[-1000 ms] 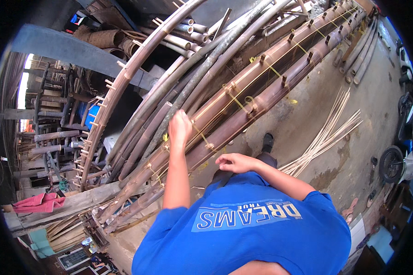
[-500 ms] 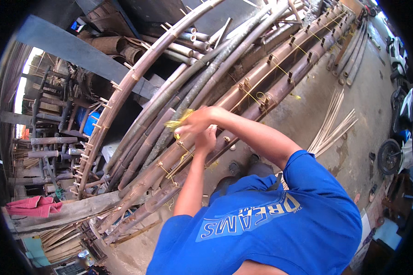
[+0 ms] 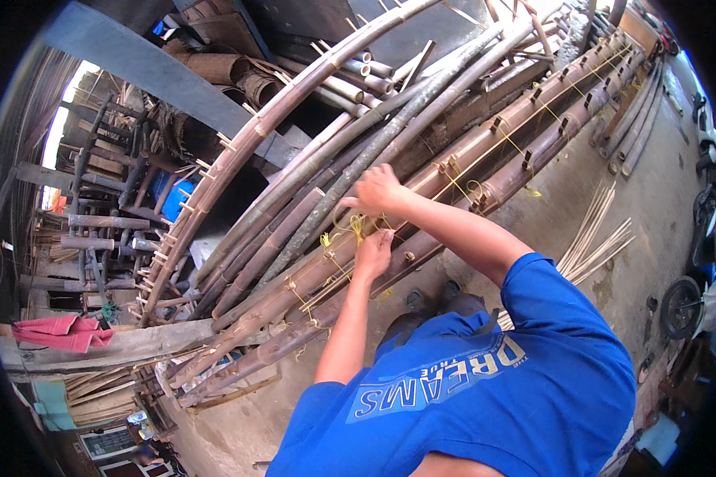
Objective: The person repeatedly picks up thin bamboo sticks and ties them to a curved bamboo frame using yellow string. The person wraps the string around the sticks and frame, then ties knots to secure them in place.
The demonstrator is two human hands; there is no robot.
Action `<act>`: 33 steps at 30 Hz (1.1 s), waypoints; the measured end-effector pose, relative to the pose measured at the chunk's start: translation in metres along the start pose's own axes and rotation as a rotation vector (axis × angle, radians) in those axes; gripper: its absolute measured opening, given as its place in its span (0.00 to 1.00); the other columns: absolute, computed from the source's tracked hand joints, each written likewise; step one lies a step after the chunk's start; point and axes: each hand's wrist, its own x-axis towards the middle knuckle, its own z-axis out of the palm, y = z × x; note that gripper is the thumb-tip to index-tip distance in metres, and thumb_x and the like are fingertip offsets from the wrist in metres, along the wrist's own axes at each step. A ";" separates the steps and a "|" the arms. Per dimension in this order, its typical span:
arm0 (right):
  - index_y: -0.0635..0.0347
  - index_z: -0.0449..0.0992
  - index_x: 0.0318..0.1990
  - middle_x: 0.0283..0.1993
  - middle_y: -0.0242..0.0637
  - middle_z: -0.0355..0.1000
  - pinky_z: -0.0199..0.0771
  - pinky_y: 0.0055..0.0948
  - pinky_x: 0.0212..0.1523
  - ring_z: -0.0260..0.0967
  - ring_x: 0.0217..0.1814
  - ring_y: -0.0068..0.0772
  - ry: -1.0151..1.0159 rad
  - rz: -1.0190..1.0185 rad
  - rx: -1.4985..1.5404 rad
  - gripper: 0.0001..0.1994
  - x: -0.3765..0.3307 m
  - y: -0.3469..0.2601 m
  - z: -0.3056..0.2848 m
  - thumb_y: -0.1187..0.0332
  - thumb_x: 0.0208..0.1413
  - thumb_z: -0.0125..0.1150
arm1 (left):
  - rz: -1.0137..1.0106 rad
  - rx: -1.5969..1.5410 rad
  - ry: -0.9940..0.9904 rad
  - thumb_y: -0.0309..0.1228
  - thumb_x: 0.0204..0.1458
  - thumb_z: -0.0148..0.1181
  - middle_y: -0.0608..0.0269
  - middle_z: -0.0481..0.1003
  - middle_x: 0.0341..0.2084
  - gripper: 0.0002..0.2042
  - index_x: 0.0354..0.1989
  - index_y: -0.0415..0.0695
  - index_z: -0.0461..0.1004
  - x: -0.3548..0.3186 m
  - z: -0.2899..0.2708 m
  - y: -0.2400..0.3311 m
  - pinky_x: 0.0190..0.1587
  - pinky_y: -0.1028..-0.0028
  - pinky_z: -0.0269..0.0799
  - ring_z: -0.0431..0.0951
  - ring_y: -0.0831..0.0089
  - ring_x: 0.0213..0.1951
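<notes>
Two long brown bamboo poles (image 3: pixel 250 319) run side by side from lower left to upper right, tied across by yellow twine. Over the nearer stretch of the poles, my left hand (image 3: pixel 373 254) is closed, its fingertips pinching at a bunch of yellow twine (image 3: pixel 357 229) on the upper pole. Just above, my right hand (image 3: pixel 379 191) has its fingers curled and its thumb out to the left. A thin loop of the twine seems to reach that thumb; the strand inside the fingers is hidden. Short dark pegs (image 3: pixel 527 159) stand up along the poles.
Behind the poles lie more long bamboo poles (image 3: pixel 406 119) and a curved bamboo rail (image 3: pixel 239 151) with short sticks through it. Thin split sticks (image 3: pixel 593 238) rest on the concrete floor at right, near a parked motorcycle's wheel (image 3: pixel 679 308). A red cloth (image 3: pixel 64 332) hangs at lower left.
My right hand has moved up and to the right, its fingers clear of the twine bunch, which sits beside my left hand. The whole view has shifted slightly.
</notes>
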 end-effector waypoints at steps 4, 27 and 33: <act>0.62 0.80 0.53 0.49 0.60 0.76 0.61 0.58 0.61 0.72 0.58 0.56 -0.133 0.137 0.312 0.44 0.020 0.020 0.041 0.29 0.61 0.33 | 0.013 -0.021 0.032 0.43 0.65 0.49 0.44 0.79 0.38 0.18 0.46 0.41 0.79 0.000 0.003 0.002 0.45 0.57 0.73 0.80 0.48 0.44; 0.60 0.72 0.22 0.22 0.51 0.71 0.68 0.46 0.57 0.72 0.31 0.53 0.130 -0.369 0.648 0.16 -0.207 0.007 0.138 0.62 0.59 0.52 | 0.133 -0.380 0.322 0.31 0.67 0.48 0.60 0.80 0.27 0.13 0.38 0.38 0.78 0.083 -0.046 0.074 0.32 0.67 0.73 0.79 0.72 0.28; 0.59 0.72 0.24 0.20 0.46 0.69 0.65 0.43 0.62 0.73 0.32 0.49 0.163 -0.268 0.611 0.13 -0.217 -0.016 0.128 0.63 0.57 0.55 | -0.008 0.254 0.292 0.36 0.60 0.49 0.44 0.80 0.39 0.13 0.43 0.47 0.80 0.152 -0.012 -0.014 0.49 0.52 0.74 0.80 0.44 0.44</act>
